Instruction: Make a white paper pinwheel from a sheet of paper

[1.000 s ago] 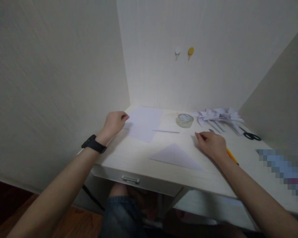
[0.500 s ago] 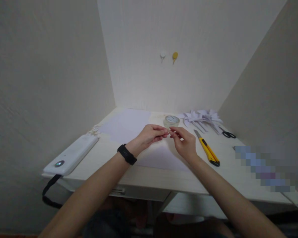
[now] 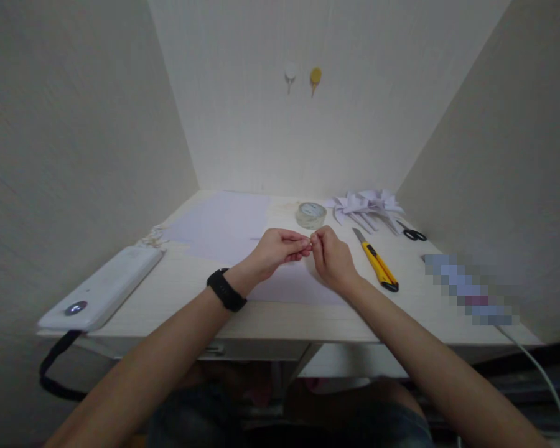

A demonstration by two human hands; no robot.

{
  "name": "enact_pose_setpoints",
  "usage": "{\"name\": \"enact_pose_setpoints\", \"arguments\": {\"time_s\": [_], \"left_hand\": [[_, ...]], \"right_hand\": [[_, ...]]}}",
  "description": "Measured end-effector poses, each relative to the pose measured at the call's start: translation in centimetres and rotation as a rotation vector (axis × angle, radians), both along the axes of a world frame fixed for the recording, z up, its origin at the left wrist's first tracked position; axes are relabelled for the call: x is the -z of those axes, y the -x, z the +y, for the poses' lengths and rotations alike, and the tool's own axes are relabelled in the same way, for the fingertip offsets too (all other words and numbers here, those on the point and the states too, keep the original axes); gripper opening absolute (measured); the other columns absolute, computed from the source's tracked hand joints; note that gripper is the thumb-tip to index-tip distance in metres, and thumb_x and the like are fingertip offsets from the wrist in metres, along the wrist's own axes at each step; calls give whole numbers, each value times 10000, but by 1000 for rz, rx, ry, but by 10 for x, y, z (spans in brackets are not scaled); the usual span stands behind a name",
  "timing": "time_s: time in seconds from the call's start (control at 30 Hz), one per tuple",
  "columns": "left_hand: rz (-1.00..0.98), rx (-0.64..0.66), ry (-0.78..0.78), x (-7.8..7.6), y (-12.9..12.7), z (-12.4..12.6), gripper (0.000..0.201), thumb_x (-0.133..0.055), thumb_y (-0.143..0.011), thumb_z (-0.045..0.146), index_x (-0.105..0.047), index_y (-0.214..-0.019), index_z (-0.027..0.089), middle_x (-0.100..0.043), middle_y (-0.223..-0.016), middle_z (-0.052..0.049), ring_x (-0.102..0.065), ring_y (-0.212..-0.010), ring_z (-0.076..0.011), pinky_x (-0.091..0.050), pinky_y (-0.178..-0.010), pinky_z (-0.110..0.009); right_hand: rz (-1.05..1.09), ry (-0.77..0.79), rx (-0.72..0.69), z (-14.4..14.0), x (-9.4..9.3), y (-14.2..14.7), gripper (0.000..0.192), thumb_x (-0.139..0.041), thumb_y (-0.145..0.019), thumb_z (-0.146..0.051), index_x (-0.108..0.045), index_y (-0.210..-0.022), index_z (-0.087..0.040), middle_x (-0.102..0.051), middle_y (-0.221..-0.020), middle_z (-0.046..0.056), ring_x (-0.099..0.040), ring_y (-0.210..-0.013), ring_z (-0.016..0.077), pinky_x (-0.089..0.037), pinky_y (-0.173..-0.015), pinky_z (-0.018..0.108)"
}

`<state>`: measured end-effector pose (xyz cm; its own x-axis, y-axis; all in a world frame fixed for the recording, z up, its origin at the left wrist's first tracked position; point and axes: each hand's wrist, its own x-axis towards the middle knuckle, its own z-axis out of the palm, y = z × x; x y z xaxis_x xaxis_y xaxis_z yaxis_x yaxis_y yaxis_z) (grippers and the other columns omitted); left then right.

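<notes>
Pale panel walls are enclosing a light wood-grain tabletop; two hooks are hanging on the back wall.

The surface has open room between the white device at the left edge and the hands, while the tape roll behind and the yellow knife at right stand close.

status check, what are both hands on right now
Left hand and right hand fingertips pinched together over the paper sheet. What they pinch: too small to tell. Utility knife just right.
</notes>
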<state>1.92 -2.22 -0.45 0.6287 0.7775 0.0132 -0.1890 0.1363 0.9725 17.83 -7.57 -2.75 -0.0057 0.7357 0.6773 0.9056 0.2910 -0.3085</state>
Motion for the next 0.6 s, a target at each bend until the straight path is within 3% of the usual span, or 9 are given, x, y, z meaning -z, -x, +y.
{"name": "enact_pose_setpoints", "arguments": {"time_s": [0.43,0.6], "left_hand": [[35,-117,-155,-2,-7,-7,189,-839,-691,232,-742,-800,112,-722,-733,-68,-657,-684,-140,-537,-710,-303],[3,-146,-116,0,-6,-5,223,-848,-681,253,-735,-809,109,-728,-757,-69,-645,-676,-120,-533,-720,-290]], "right_hand": [[51,26,37,3,3,-1,385,-272,-1012,-405,-448,-712,-241,-607,-610,50,-544,-539,187,-299,-551,300],[66,34,-30,-2,2,-2,339,-301,-1011,-432,-528,-883,-216,-686,-747,61,-625,-634,202,-356,-596,289]]}}
